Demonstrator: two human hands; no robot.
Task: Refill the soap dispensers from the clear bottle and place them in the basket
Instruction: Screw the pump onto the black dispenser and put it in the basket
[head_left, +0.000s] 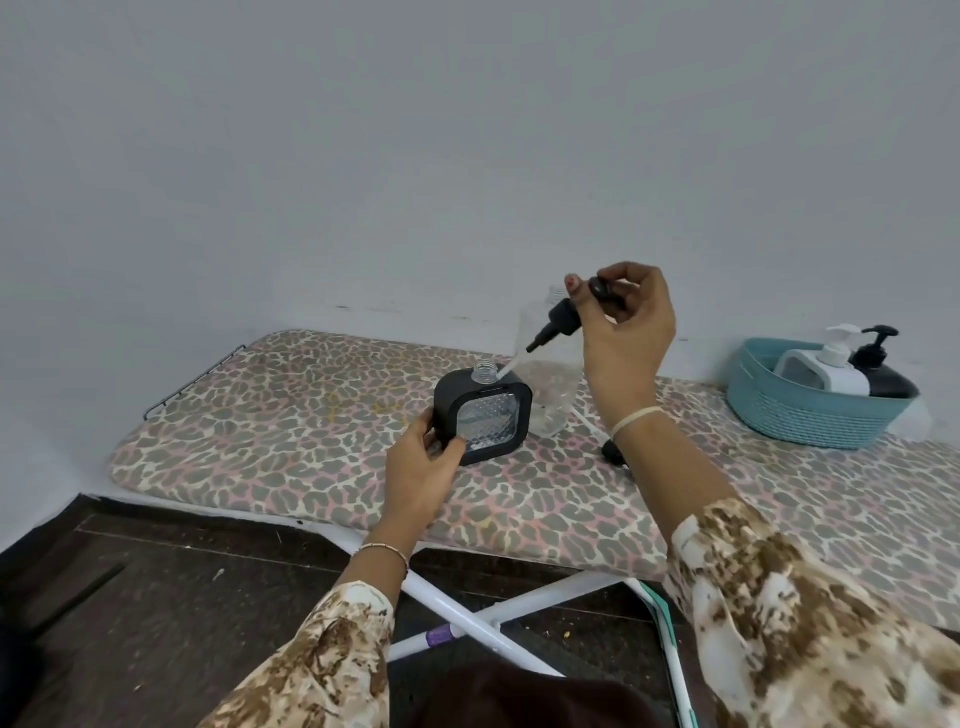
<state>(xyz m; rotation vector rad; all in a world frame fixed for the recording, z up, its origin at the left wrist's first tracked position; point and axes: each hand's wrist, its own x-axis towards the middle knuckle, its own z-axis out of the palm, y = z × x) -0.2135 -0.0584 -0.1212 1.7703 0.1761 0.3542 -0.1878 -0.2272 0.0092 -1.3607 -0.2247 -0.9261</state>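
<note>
On the leopard-print ironing board (291, 426) at frame centre, your left hand (423, 470) clamps the square black dispenser (483, 413) steady while your right hand (626, 332) pinches its pump head (563, 317), tube angled towards the open neck, with the clear bottle (545, 384) just behind and the teal basket (810, 410) at right holding two dispensers.

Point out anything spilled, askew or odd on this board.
Nothing spilled. A loose black pump head lies on the leopard-print ironing board, partly hidden by the right hand's wrist. The square black dispenser stands open.
</note>
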